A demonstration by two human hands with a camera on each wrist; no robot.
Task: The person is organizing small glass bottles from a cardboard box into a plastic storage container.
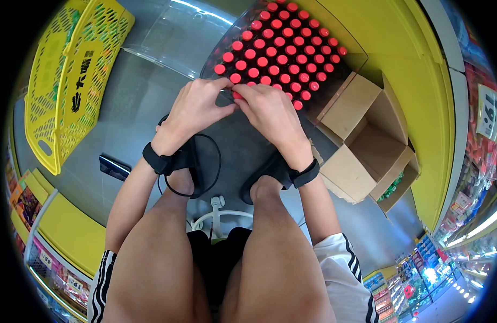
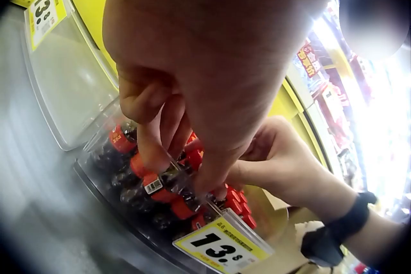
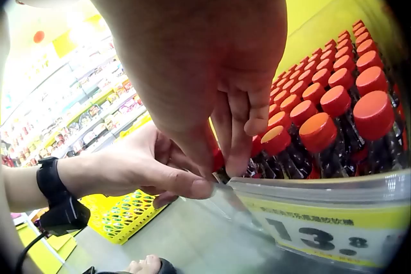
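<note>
A clear bin [image 3: 321, 190] holds packed rows of small dark bottles [image 1: 280, 58] with red caps. At its near corner my two hands meet, fingertips close together. My right hand [image 1: 272, 110] pinches one red-capped bottle [image 3: 218, 159] between thumb and fingers. Beside it, my left hand [image 1: 194, 105] has thumb and forefinger bent toward the same spot, at the bin's rim. In the left wrist view my left fingers [image 2: 154, 152] overlap bottles with red labels, one bearing a barcode; I cannot tell whether the left fingertips grip a bottle or the rim.
An opened cardboard box [image 1: 361, 142] stands right of the bin, beside a yellow shelf base [image 1: 421, 81]. Another clear bin [image 1: 173, 35] lies left of it. Farther left are a yellow basket [image 1: 70, 91] and a phone [image 1: 115, 167] on the floor. A price tag [image 2: 221, 245] fronts the bin.
</note>
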